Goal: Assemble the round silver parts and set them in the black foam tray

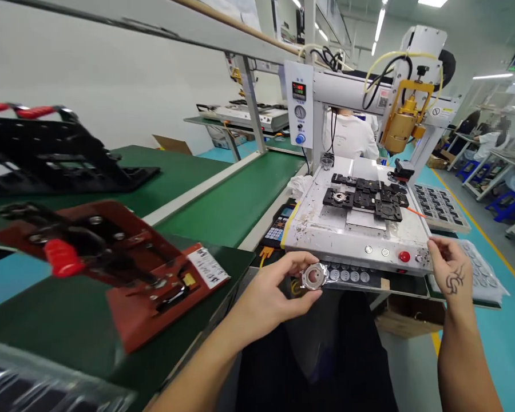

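Between the thumb and fingers of my left hand (278, 292) is a round metal watch case (314, 276), held by its edges with its open ring facing me. My right hand (451, 269) is at the front right corner of the white machine (335, 243), its thumb and index finger close together near the switches; whatever is between them is too small to make out. On the machine's bed lie black fixture blocks (364, 198), and a similar metal case (339, 197) sits in the left block. Above the bed hangs a gold dispensing head (398, 133).
A red clamp press (141, 297) stands on the green bench at left, with a black fixture with red handles (47, 151) behind. A green conveyor (236, 200) runs between. A keypad (278, 226) lies left of the machine, trays of parts (442, 207) right. People sit farther back.
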{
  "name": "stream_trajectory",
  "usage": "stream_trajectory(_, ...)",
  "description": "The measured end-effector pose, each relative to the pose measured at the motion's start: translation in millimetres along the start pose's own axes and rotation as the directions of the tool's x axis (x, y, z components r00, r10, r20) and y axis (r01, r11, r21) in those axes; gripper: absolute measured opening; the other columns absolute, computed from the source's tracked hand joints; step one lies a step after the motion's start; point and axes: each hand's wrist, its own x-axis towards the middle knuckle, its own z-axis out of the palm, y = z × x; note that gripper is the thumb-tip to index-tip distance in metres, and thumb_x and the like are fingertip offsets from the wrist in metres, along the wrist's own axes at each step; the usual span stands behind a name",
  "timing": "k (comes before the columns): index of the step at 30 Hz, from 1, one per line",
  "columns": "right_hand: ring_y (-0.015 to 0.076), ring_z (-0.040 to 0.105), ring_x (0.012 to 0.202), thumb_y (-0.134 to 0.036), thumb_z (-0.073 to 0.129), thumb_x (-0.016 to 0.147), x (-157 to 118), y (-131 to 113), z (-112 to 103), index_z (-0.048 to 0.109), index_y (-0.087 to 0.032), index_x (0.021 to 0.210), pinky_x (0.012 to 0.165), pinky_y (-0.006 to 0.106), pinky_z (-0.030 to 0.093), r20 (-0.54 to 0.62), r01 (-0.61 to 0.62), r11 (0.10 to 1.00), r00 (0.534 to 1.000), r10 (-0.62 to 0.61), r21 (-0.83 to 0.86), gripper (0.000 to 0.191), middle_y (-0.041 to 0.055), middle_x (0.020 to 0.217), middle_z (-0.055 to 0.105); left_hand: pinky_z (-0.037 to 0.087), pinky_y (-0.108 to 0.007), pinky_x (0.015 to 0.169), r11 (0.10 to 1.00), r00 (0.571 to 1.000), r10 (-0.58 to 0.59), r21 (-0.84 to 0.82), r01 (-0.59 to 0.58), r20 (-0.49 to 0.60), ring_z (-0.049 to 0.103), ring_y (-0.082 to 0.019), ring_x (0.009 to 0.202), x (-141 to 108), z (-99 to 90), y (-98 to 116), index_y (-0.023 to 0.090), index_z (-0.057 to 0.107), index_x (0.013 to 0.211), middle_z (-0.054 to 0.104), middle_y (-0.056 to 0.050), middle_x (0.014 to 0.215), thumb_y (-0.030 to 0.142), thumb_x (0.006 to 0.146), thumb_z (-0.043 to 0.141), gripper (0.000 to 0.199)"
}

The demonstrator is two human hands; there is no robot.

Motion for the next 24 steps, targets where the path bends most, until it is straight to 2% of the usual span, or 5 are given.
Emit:
stream_trajectory(5,0.0229,0.063,0.077,-0.071,0.069,0.091,-21.0,45.1,0.4,0.074,-0.016,0.107,0.076,0.04,0.053,0.055,0.064,0.996,0.997,-0.06,-0.06,0.057,0.0086,0.092,0.07,0.06,-0.029,0.073,0.999,0.998,0.033,-0.002,-0.033,0.062,0.069,-0.016,0.077,-2.7,29.2,10.2,0.025,0.069,0.119,0.073,0.0,0.091,0.029,0.083,0.083,0.039)
stream_trajectory(8,0.0214,0.06,0.077,-0.069,0.071,0.092,-19.8,55.3,5.5,0.074,-0.017,0.108,0.076,0.039,0.051,0.062,0.121,0.991,0.991,-0.117,-0.056,0.054,0.0071,0.092,0.067,0.061,-0.03,0.077,0.998,0.995,0.062,0.013,-0.063,0.075,0.067,-0.016,0.077,-3.0,37.3,16.7,0.024,0.068,0.12,0.072,0.0,0.091,0.029,0.086,0.082,0.037)
stream_trajectory(14,0.0195,0.059,0.077,-0.064,0.074,0.093,-19.6,69.6,6.6,0.073,-0.018,0.111,0.074,0.037,0.05,0.054,0.098,0.995,0.994,-0.097,-0.005,0.049,0.0054,0.096,0.065,0.06,-0.032,0.08,0.994,0.992,0.097,0.04,-0.101,0.082,0.067,-0.017,0.082,-10.9,40.9,22.5,0.022,0.066,0.123,0.074,-0.002,0.097,0.03,0.09,0.079,0.037)
stream_trajectory(18,0.0201,0.059,0.079,-0.065,0.074,0.093,-22.0,71.1,7.2,0.073,-0.019,0.109,0.075,0.037,0.05,0.042,0.085,0.996,0.996,-0.085,-0.012,0.049,0.0056,0.097,0.065,0.058,-0.031,0.082,1.0,0.993,0.022,0.015,-0.024,0.113,0.067,-0.017,0.084,-10.4,40.1,27.8,0.022,0.068,0.119,0.074,-0.001,0.098,0.029,0.088,0.08,0.035)
stream_trajectory(24,0.02,0.06,0.079,-0.065,0.074,0.093,-23.1,73.6,8.3,0.072,-0.019,0.111,0.075,0.038,0.051,0.037,0.071,0.997,0.997,-0.07,-0.013,0.049,0.0058,0.098,0.066,0.055,-0.029,0.079,0.968,0.974,-0.143,-0.179,0.175,0.177,0.064,-0.016,0.083,-5.4,36.8,33.4,0.021,0.071,0.115,0.072,0.0,0.093,0.03,0.08,0.086,0.039)
